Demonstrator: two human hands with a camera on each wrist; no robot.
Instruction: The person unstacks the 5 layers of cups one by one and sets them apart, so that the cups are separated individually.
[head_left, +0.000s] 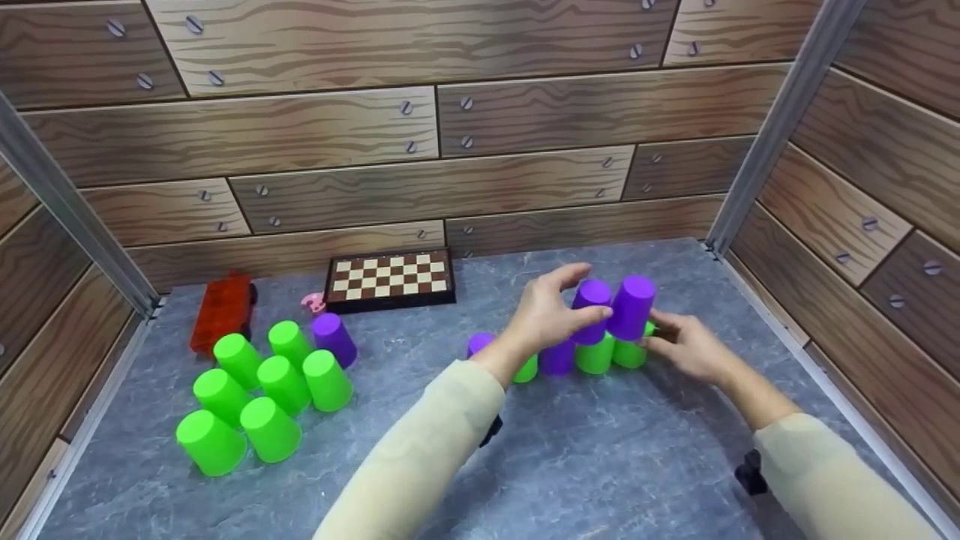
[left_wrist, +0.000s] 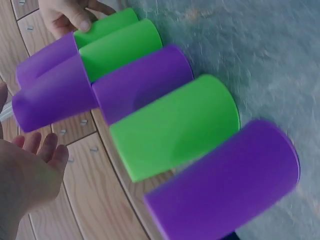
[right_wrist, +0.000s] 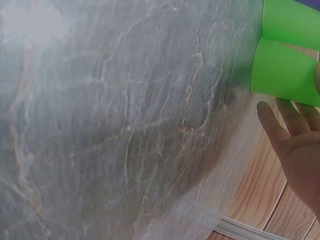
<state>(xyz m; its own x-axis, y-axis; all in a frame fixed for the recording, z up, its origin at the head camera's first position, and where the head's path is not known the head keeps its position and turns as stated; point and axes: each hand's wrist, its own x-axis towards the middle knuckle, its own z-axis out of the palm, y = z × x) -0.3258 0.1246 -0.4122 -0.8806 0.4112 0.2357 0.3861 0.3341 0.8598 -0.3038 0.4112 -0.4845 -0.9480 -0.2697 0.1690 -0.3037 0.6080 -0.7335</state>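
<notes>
A bottom row of upside-down cups runs left to right: a purple cup (left_wrist: 225,185), a green cup (left_wrist: 175,130), another purple cup (head_left: 557,360), then two green ones. Two purple cups stand on top, a left one (head_left: 592,294) and a right one (head_left: 632,307). My left hand (head_left: 546,311) is spread around the upper left cup; in the left wrist view its straight fingers stand slightly apart from it. With thumb and fingers on opposite sides, my right hand (head_left: 691,349) holds the end green cup (right_wrist: 280,72) of the bottom row.
To the left stand several upside-down green cups (head_left: 270,431) and a purple cup (head_left: 334,341). Behind them lie a red toy vehicle (head_left: 223,311), a small pink figure (head_left: 313,303) and a chessboard (head_left: 390,277). Wood-patterned walls (head_left: 420,176) enclose the grey tabletop (head_left: 420,480).
</notes>
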